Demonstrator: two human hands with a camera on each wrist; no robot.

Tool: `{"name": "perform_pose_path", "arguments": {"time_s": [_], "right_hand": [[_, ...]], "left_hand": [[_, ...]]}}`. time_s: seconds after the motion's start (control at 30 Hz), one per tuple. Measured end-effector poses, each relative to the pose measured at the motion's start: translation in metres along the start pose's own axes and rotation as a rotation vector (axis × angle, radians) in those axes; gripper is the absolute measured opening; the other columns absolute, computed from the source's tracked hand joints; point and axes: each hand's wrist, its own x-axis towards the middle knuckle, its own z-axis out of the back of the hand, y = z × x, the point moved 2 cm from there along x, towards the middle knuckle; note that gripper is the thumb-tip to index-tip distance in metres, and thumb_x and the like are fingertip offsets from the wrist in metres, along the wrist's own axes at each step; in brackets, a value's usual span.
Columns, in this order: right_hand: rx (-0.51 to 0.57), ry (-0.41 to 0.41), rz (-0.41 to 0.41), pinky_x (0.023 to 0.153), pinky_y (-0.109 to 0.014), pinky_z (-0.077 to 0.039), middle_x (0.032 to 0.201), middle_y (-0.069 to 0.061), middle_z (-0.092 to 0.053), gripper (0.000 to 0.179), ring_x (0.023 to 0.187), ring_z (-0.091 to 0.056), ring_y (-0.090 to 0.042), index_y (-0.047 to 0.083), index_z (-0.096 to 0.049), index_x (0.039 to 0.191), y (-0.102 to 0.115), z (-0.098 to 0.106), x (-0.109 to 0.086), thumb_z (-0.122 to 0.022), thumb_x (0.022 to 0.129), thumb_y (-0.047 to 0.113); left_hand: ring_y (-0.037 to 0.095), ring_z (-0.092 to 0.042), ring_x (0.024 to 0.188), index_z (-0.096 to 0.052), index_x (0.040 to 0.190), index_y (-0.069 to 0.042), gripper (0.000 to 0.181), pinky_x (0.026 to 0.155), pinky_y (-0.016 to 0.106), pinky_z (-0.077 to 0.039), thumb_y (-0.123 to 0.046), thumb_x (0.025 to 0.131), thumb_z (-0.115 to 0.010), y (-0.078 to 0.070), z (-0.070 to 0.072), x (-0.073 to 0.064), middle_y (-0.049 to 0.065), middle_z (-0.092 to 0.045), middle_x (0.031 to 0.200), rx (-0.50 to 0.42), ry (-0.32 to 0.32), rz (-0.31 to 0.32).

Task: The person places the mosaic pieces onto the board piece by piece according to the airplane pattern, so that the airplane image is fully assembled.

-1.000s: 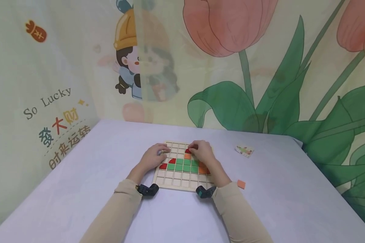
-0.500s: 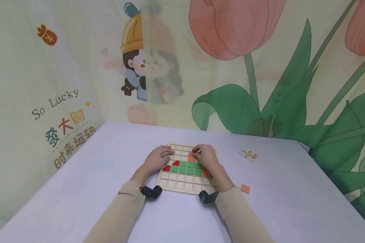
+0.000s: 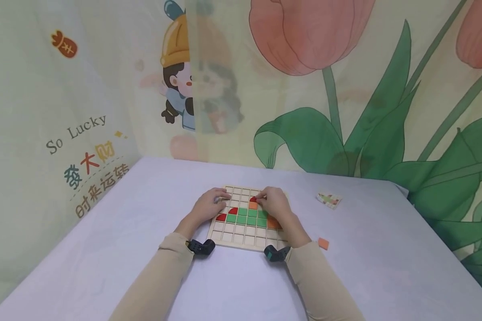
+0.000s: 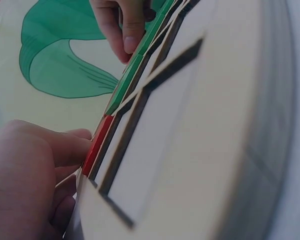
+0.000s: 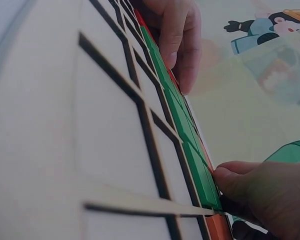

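Observation:
A wooden grid board lies in front of me with red, green and orange tiles set in its cells. My right hand pinches a rounded-corner red tile just above an orange square tile. In the right wrist view its thumb and fingers are close over the far side of the board. My left hand rests at the board's left edge, fingers relaxed over the rim. Nearby are two red tiles and a block of green tiles. My right hand hides part of the board's right side.
A loose orange square tile lies on the white tablecloth right of my right wrist. Farther back sits a small printed pattern card. A patterned curtain hangs behind the table.
The red tile in my right fingers looked paler half a second ago and shows deep red now, above the orange square. Both hands stay nearly in place; the head view has shifted slightly.

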Motion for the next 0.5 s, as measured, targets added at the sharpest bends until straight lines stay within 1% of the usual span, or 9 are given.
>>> {"name": "perform_pose_path", "arguments": {"time_s": [0.1,0.3,0.5], "right_hand": [[-0.019,0.001,-0.002,0.096,-0.039,-0.051,0.102,-0.006,-0.071,0.012,0.108,-0.062,-0.025,0.009,-0.076,0.096,0.0004,-0.0006,-0.0012,-0.069,0.087,0.014],[-0.022,-0.007,0.007,0.093,-0.039,-0.052,0.102,-0.006,-0.070,0.012,0.106,-0.063,-0.025,0.009,-0.076,0.095,0.0028,-0.0001,-0.0031,-0.068,0.087,0.013],[-0.024,-0.026,0.034,0.092,-0.039,-0.053,0.101,-0.005,-0.068,0.010,0.104,-0.063,-0.025,0.009,-0.076,0.091,0.0031,0.0007,-0.0022,-0.069,0.086,0.011]], "left_hand": [[0.031,-0.039,0.137,-0.067,0.117,-0.013,0.030,0.116,0.049,-0.027,-0.016,0.088,-0.058,0.0008,-0.0012,-0.0011,0.008,-0.050,0.141,-0.002,-0.005,-0.009],[0.031,-0.038,0.138,-0.066,0.117,-0.013,0.030,0.116,0.049,-0.027,-0.017,0.089,-0.058,0.0012,-0.0011,-0.0011,0.007,-0.050,0.142,0.003,-0.006,0.005],[0.031,-0.038,0.137,-0.066,0.118,-0.012,0.031,0.116,0.049,-0.027,-0.016,0.089,-0.058,-0.0016,0.0017,-0.0009,0.009,-0.050,0.142,0.011,-0.005,-0.011]]}}
